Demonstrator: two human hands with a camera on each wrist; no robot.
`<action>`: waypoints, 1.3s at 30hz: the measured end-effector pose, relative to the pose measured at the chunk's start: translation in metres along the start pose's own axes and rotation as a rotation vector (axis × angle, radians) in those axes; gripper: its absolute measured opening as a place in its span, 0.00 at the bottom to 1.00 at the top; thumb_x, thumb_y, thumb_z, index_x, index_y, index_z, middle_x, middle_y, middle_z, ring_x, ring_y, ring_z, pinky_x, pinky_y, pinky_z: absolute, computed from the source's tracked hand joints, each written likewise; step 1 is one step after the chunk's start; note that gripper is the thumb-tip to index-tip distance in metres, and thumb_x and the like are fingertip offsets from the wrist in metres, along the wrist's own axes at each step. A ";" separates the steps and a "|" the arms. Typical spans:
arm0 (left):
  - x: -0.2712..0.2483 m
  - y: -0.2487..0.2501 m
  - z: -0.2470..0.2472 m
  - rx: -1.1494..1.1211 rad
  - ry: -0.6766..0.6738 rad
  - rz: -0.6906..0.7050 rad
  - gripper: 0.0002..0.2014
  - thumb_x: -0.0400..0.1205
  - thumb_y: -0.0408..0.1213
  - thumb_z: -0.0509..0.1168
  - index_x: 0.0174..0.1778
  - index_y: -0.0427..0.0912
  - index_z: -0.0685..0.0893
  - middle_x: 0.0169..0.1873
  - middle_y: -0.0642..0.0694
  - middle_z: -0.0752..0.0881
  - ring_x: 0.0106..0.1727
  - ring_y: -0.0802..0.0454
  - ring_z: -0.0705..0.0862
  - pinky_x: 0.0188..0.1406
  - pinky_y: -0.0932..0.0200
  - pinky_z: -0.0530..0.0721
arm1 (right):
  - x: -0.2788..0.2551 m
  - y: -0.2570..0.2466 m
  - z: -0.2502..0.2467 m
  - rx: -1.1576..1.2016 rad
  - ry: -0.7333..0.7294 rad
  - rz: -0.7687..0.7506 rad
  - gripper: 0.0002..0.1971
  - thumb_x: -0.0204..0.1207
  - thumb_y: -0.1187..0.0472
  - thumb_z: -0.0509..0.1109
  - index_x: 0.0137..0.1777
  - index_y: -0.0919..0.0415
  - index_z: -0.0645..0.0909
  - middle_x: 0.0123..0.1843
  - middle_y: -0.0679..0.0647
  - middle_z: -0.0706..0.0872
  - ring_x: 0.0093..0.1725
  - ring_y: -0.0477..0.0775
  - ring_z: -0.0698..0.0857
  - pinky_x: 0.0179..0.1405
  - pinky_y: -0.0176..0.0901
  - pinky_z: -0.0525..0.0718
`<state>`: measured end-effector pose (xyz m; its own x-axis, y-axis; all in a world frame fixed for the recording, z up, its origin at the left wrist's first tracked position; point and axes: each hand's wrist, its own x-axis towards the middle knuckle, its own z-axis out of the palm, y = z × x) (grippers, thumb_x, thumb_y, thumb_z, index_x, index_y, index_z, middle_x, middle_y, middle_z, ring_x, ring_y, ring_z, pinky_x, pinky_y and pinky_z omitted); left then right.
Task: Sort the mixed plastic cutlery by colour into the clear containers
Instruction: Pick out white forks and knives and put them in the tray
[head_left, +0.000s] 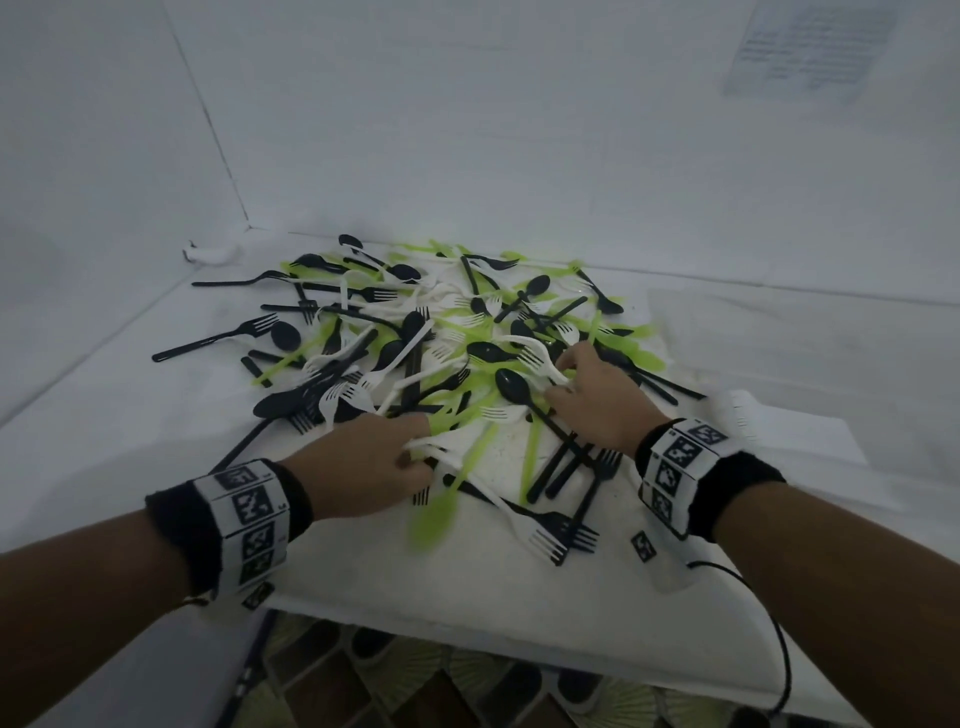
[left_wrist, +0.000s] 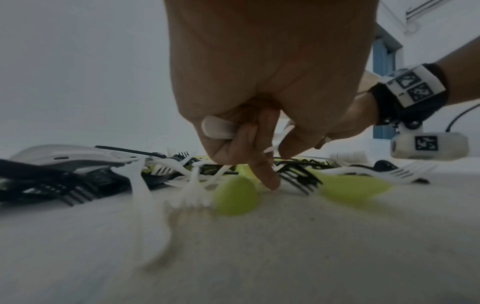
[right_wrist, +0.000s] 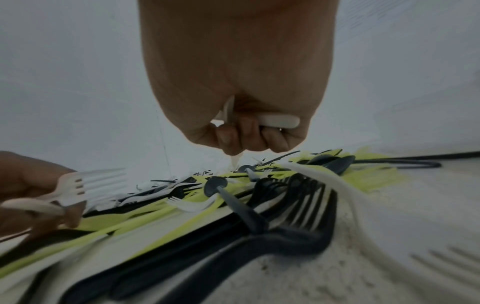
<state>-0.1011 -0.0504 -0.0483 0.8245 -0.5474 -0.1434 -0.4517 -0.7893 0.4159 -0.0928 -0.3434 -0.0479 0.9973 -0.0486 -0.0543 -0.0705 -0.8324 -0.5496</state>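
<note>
A mixed heap of black, white and lime-green plastic cutlery (head_left: 415, 343) lies spread over the white table (head_left: 130, 415). My left hand (head_left: 384, 462) is at the heap's near edge, fingers curled round white cutlery handles (left_wrist: 218, 128), one finger pointing down to the table beside a green spoon (left_wrist: 235, 198). My right hand (head_left: 587, 384) is at the heap's right side, fingers curled round a white handle (right_wrist: 278, 121) with another white piece poking out below. White forks (right_wrist: 78, 183) show in the left hand in the right wrist view. No clear containers are in view.
White walls close the table at the back and left. A crumpled white scrap (head_left: 213, 253) lies in the far left corner. The table's near edge (head_left: 467, 629) shows patterned floor below. A black cable (head_left: 774, 639) hangs from my right wrist.
</note>
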 end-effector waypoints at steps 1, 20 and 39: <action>0.001 0.002 -0.001 -0.058 0.008 -0.030 0.07 0.81 0.49 0.65 0.47 0.52 0.76 0.33 0.46 0.85 0.26 0.53 0.77 0.32 0.54 0.78 | 0.000 0.001 0.000 -0.026 -0.010 0.016 0.14 0.83 0.48 0.65 0.62 0.54 0.70 0.44 0.51 0.83 0.45 0.54 0.84 0.41 0.49 0.79; -0.029 0.001 -0.026 -0.611 -0.064 -0.367 0.25 0.86 0.31 0.60 0.72 0.62 0.62 0.31 0.51 0.89 0.35 0.53 0.78 0.33 0.61 0.77 | -0.017 -0.046 0.020 -0.083 -0.441 -0.042 0.22 0.78 0.39 0.74 0.42 0.59 0.81 0.35 0.51 0.81 0.31 0.50 0.78 0.32 0.41 0.77; -0.005 -0.045 -0.030 -0.650 0.138 -0.288 0.15 0.91 0.44 0.59 0.46 0.35 0.78 0.33 0.44 0.82 0.25 0.57 0.72 0.30 0.59 0.71 | -0.003 -0.083 -0.001 -0.361 -0.038 -0.043 0.10 0.78 0.56 0.65 0.38 0.60 0.79 0.35 0.52 0.86 0.35 0.55 0.84 0.32 0.45 0.80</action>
<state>-0.0750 -0.0042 -0.0396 0.9350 -0.2692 -0.2309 0.0482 -0.5486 0.8347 -0.0898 -0.2751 -0.0010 0.9974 0.0056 -0.0723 -0.0107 -0.9747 -0.2232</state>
